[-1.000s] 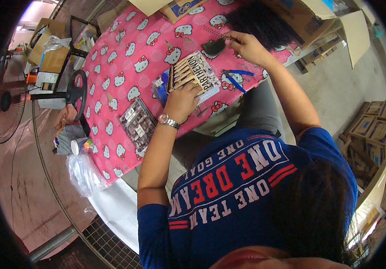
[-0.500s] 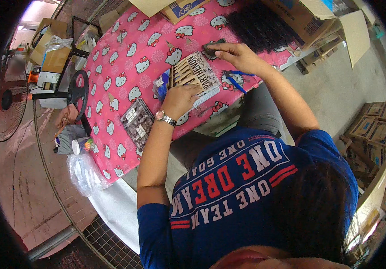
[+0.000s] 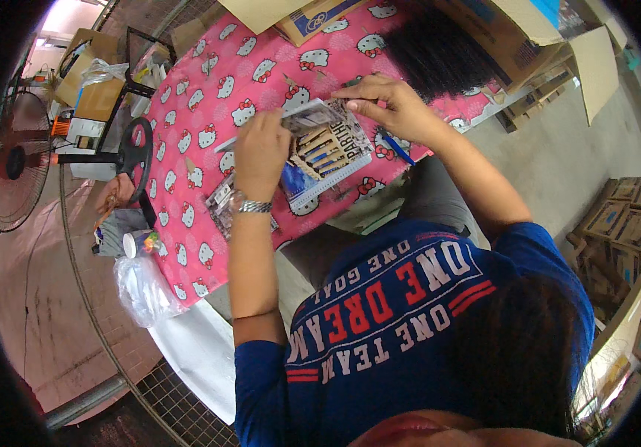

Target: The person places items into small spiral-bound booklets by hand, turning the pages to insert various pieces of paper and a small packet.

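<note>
A spiral-bound notebook (image 3: 326,158) with a picture of columns on its cover lies on the pink table in front of me, its wire binding along the near edge. Its far edge appears raised as a greyish flap (image 3: 311,118). My left hand (image 3: 262,149), wearing a metal watch, is closed on the left end of that flap. Fingertips of my right hand (image 3: 386,106) pinch the flap's right end. A second, grey-patterned notebook (image 3: 221,205) lies partly hidden behind my left forearm. Beside the first notebook, near my right wrist, is a blue slim tool (image 3: 398,148).
Thin black rods or bristles (image 3: 436,52) lie in a bundle at the far right, next to an open cardboard box (image 3: 503,45). Another box (image 3: 317,18) stands at the back. A fan (image 3: 15,160), a steering-wheel-like ring (image 3: 136,160) and a plastic bag (image 3: 142,287) are on the left.
My left hand has moved from the cover to the far-left edge, and the flap is now raised. My right hand has come left to the flap; the dark pad it held no longer shows clearly.
</note>
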`<state>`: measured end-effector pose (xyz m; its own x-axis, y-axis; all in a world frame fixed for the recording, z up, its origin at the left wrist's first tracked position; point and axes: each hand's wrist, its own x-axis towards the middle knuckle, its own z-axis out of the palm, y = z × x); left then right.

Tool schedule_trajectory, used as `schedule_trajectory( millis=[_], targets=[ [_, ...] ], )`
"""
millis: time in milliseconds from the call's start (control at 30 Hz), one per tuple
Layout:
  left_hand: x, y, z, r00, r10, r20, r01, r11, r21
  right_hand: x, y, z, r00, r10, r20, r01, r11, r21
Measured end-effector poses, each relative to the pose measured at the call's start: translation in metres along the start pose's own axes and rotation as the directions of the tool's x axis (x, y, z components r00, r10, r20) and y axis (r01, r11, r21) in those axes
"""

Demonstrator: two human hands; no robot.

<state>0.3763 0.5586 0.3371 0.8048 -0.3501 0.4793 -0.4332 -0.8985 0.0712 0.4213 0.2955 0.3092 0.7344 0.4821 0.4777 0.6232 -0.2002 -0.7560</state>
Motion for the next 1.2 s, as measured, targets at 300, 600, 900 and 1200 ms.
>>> schedule_trajectory(
  millis=[300,600,900,1200],
  targets=[
    [0.002,0.0,0.036,0.994,-0.049,-0.1,0.034,0.988,-0.15,0.014,0.0,0.006,1.0,-0.001,-0.001,0.001,0.996,-0.091],
    [0.019,0.011,0.031,0.997,-0.062,-0.054,0.045,0.962,-0.269,0.018,0.005,0.013,0.992,-0.113,-0.047,0.109,0.991,-0.077],
    [0.006,0.035,0.021,0.997,-0.077,-0.004,0.071,0.938,-0.339,-0.007,-0.005,0.007,0.992,-0.117,-0.041,0.119,0.991,0.056],
    [0.001,0.049,0.026,0.986,-0.127,-0.104,0.095,0.96,-0.264,-0.024,-0.019,0.018,0.969,-0.203,-0.143,0.165,0.956,-0.242]
  ],
)
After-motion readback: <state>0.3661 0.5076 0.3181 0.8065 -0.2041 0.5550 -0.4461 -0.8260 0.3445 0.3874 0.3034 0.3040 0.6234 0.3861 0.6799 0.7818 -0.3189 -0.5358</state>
